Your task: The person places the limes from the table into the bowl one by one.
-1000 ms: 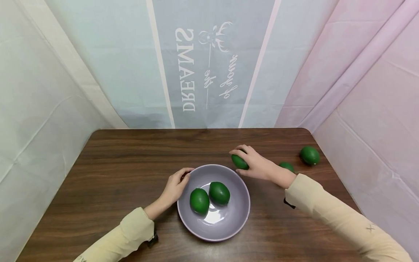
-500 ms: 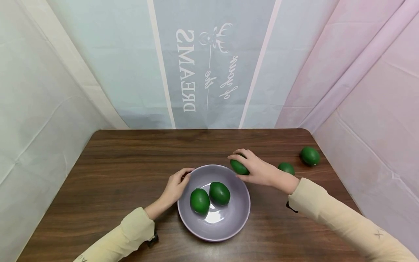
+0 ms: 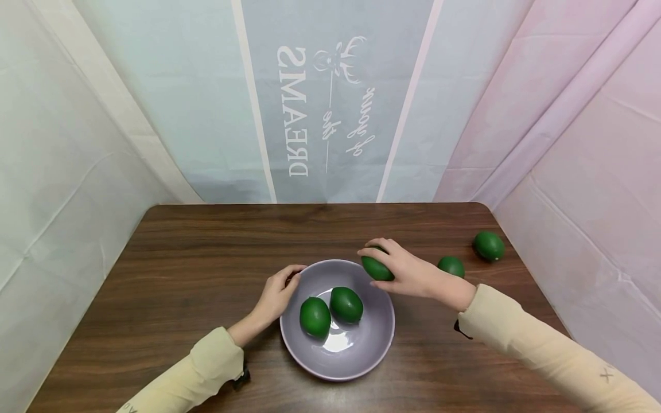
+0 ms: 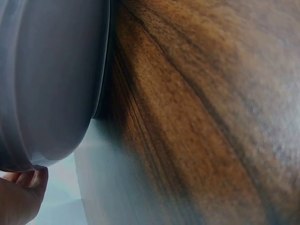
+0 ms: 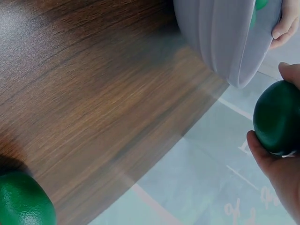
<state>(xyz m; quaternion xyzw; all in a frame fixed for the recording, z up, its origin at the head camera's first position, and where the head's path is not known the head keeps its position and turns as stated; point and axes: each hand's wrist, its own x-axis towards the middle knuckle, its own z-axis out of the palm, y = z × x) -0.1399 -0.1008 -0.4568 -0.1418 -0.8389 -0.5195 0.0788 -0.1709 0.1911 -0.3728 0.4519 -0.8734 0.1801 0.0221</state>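
My right hand (image 3: 405,269) grips a green lime (image 3: 376,268) at the far right rim of the purple-grey bowl (image 3: 335,367). In the right wrist view, the held lime (image 5: 276,117) is pinched between thumb and fingers, apart from the bowl (image 5: 215,42). With thumb and fingers at its left rim, my left hand (image 3: 273,295) holds the bowl; the left wrist view shows fingertips (image 4: 40,180) against its outer wall. Two limes lie inside the bowl, one at the left (image 3: 315,316) and another lime (image 3: 346,304) near the middle.
Behind my right wrist, a lime (image 3: 451,265) rests on the dark wooden table (image 3: 206,246). Another lime (image 3: 488,245) sits near the table's right edge. A printed cloth (image 3: 330,189) hangs behind the table, and pale sheets flank both sides.
My right hand has shifted slightly nearer to me and left with the held lime, now over the bowl's rim. More of the lime behind my wrist shows. My left hand has stayed put.
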